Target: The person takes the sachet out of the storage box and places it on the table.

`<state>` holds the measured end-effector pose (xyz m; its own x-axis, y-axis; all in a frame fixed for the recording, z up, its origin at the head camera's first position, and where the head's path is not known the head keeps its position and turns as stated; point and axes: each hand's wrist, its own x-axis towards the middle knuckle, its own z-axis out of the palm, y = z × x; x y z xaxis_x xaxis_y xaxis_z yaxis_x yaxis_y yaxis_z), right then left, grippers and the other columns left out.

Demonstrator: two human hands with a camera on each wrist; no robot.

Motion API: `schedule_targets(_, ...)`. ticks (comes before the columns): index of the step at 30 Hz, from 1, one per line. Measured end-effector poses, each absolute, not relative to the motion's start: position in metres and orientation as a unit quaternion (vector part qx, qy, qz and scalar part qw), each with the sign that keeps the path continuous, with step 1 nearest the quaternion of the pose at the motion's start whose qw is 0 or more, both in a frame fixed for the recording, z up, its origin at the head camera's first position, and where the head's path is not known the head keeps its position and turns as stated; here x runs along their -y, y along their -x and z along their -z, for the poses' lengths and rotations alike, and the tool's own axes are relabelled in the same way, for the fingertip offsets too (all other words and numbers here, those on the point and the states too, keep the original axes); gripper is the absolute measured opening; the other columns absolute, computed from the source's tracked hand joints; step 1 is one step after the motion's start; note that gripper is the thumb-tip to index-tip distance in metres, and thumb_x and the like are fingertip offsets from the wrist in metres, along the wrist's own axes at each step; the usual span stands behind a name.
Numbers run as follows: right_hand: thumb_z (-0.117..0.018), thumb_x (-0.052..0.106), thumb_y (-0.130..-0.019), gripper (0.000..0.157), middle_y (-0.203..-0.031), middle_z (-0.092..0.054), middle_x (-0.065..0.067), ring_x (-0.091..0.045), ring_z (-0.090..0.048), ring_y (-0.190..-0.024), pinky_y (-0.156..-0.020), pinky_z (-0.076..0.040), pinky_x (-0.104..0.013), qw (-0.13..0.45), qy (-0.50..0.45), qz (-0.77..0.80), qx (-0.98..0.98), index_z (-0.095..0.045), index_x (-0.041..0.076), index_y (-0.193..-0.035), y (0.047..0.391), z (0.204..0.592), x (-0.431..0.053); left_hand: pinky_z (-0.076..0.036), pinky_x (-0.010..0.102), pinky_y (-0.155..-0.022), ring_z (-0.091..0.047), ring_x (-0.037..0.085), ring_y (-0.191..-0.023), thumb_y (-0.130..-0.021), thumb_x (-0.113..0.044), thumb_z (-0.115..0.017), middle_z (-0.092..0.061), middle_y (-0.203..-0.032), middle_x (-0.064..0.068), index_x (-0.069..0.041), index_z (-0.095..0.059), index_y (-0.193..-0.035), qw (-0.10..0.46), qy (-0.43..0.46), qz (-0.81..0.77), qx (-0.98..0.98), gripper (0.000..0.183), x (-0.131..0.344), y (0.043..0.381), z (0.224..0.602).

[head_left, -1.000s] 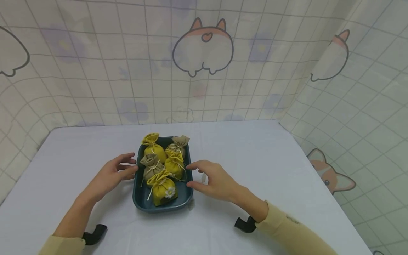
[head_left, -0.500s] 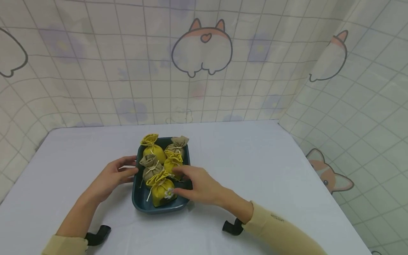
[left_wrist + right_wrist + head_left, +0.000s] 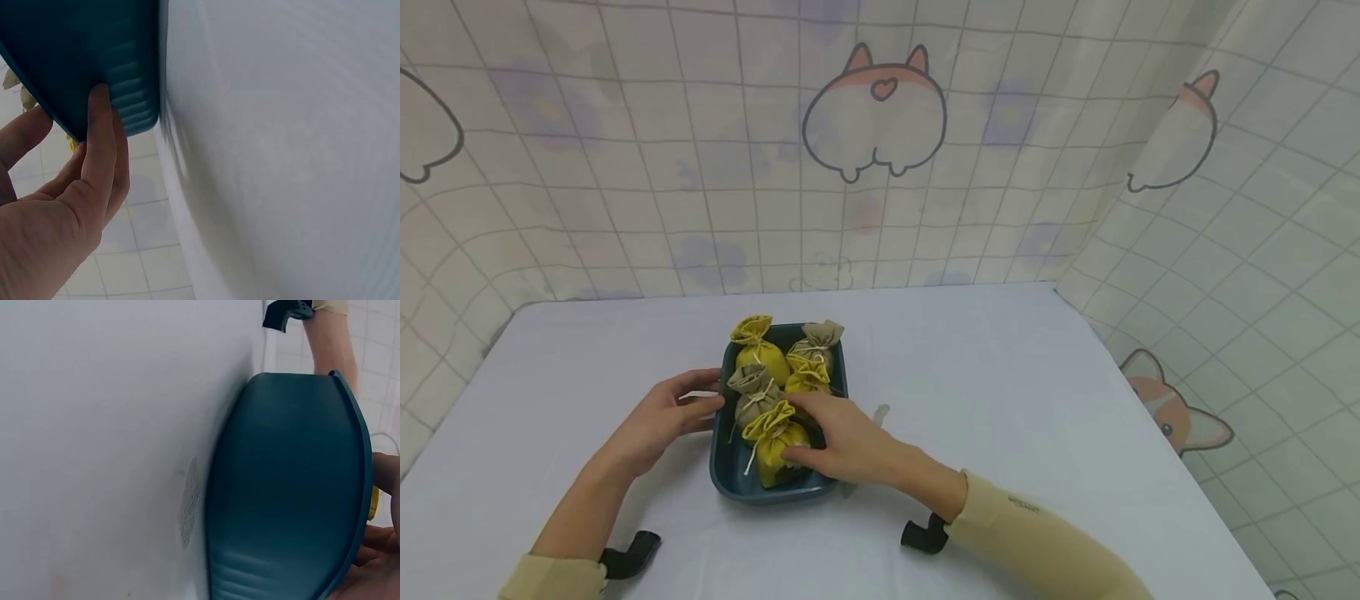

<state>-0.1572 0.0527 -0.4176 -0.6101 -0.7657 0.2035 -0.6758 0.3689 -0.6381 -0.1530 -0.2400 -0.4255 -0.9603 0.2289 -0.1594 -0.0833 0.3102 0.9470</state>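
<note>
We've got the right hand [image 3: 850, 442] deeper in now — thumb and fingers spread about the front yellow pouch [image 3: 771, 458] inside the tray [image 3: 767, 497]; pinching, we can't tell. The left hand [image 3: 662, 415], fingers extended, touches the tray's side — steadying, we'd judge.

Pale yellow sleeves [image 3: 1045, 537], black wrist fittings [image 3: 634, 553]
</note>
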Motion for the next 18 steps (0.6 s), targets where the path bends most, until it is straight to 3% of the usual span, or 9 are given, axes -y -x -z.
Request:
schedule_targets(9,-0.074,0.017,-0.097,0.045,-0.126,-0.067,-0.008,-0.008,-0.061,-0.112,-0.097,-0.053,-0.024,0.041,0.446,0.385,-0.807,-0.058,0.000,-0.135,0.160,0.421,-0.041,-0.058,0.037,-0.094,-0.054,0.043,-0.128,-0.105,-0.016,-0.061,-0.040,-0.147,0.030,0.008,-0.032,-0.154,0.133,-0.039,-0.594,-0.793,0.062,0.240,0.153,0.427)
schedule_targets(18,-0.076,0.013,-0.095,0.030,-0.111,-0.070,-0.002,-0.004,-0.061,-0.099,-0.089,-0.052,-0.017,0.034,0.449,0.401,-0.798,-0.065,0.004,-0.121,0.160,0.422,-0.035,-0.058,0.038,-0.095,-0.054,0.043,-0.128,-0.105,-0.017,-0.061,-0.040,-0.148,0.030,0.007,-0.032,-0.155,0.134,-0.035,-0.586,-0.799,0.062,0.239,0.153,0.426)
